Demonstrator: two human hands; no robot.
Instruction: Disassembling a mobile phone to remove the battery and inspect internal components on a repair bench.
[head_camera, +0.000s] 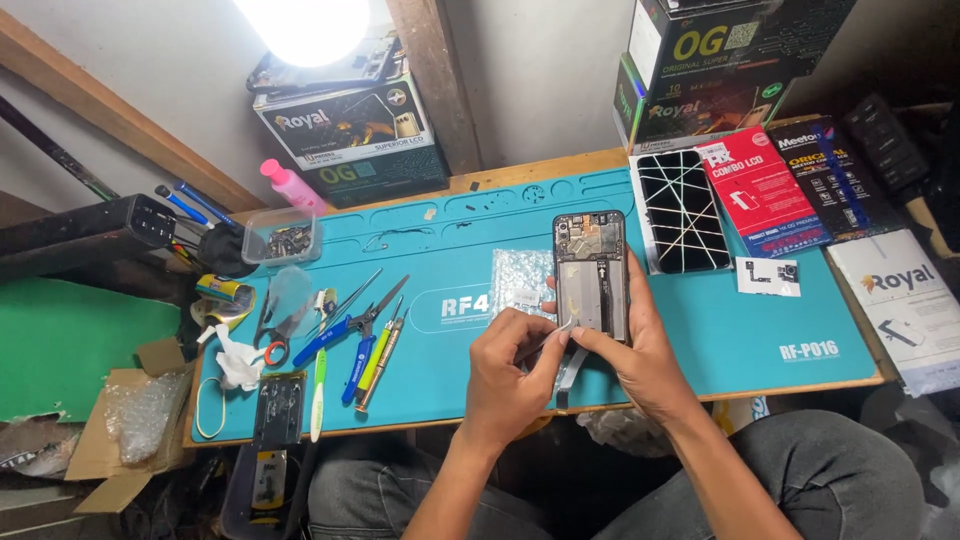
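An opened phone body (591, 273) with its back off stands tilted over the teal work mat (700, 330). My right hand (640, 355) grips its lower right side from below. My left hand (505, 375) pinches thin metal tweezers (550, 343) whose tip touches the phone's lower left part. A small silvery bag (521, 277) lies just left of the phone. A cracked phone screen (683, 210) lies to the right of it.
Screwdrivers, scissors and pliers (355, 335) lie at mat's left, with a phone frame (278, 408) and a clear parts tub (283, 240). Boxes (350, 130) stand at the back; red and dark packages (765, 190) sit right. A small part on white card (768, 275).
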